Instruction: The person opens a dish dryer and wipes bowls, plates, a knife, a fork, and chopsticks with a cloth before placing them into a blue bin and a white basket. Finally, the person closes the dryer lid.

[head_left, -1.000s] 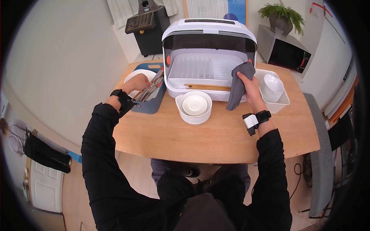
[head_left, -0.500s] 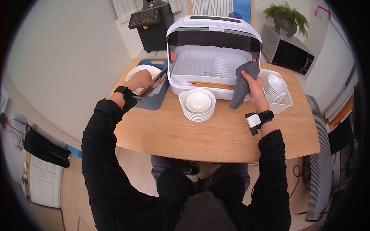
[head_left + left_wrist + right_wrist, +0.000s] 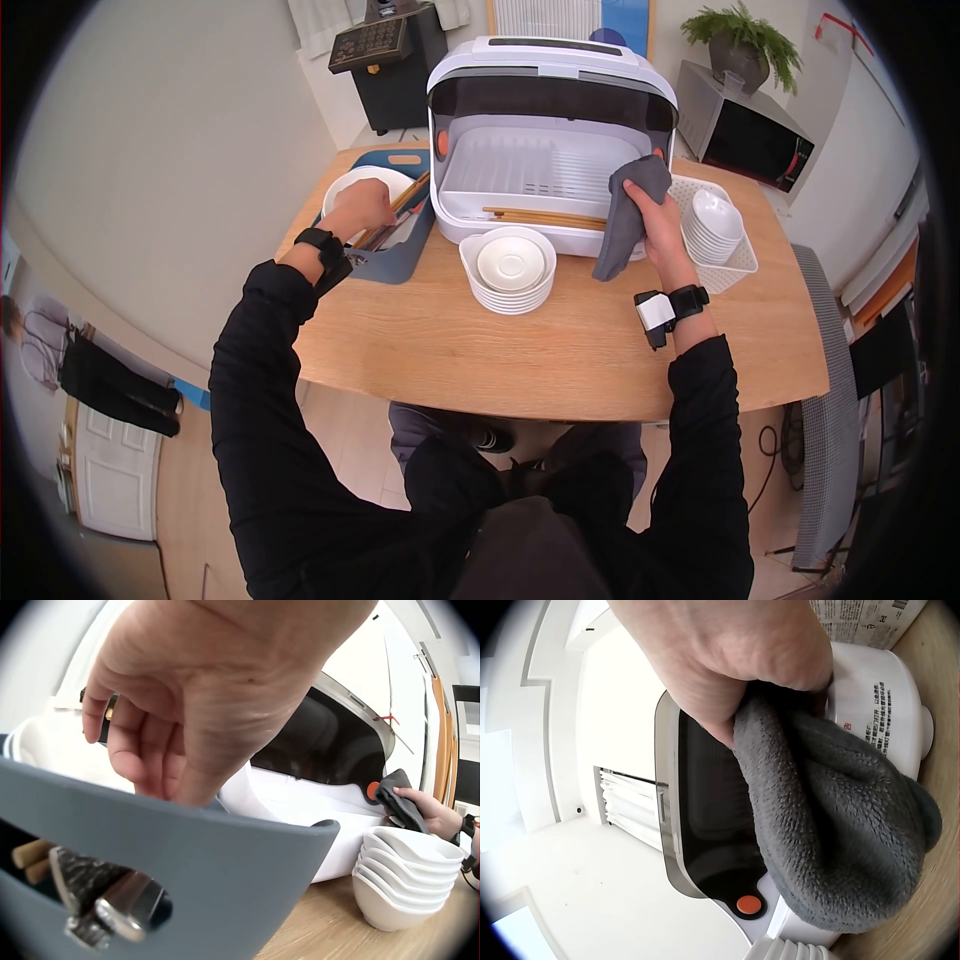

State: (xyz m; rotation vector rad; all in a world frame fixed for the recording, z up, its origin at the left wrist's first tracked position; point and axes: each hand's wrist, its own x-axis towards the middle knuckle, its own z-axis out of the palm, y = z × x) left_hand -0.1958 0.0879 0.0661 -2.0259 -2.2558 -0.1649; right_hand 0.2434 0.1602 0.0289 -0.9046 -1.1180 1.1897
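My left hand [image 3: 368, 206] is down at the blue-grey basket [image 3: 403, 262], over chopsticks [image 3: 412, 190] and cutlery; a white plate [image 3: 345, 186] lies beside it. In the left wrist view the fingers of my left hand [image 3: 180, 727] bend behind the basket rim [image 3: 247, 832], which hides the fingertips and anything between them. Cutlery [image 3: 127, 904] shows through the handle hole. My right hand [image 3: 655, 225] grips a grey cloth [image 3: 624, 235] at the right front of the white dish cabinet [image 3: 455, 215]. In the right wrist view the cloth [image 3: 840, 825] hangs in folds from the fingers.
Stacked white bowls [image 3: 510, 275] stand before the cabinet, whose dark lid is raised. Chopsticks [image 3: 550, 218] lie along its front. At the right a white basket [image 3: 738, 270] holds more bowls [image 3: 713, 225]. A microwave [image 3: 750, 145] and a plant [image 3: 740, 45] are behind.
The head view has shifted slightly. My left hand has stayed at the basket, where the chopsticks and cutlery lie a little differently. My right hand still grips the cloth in about the same place.
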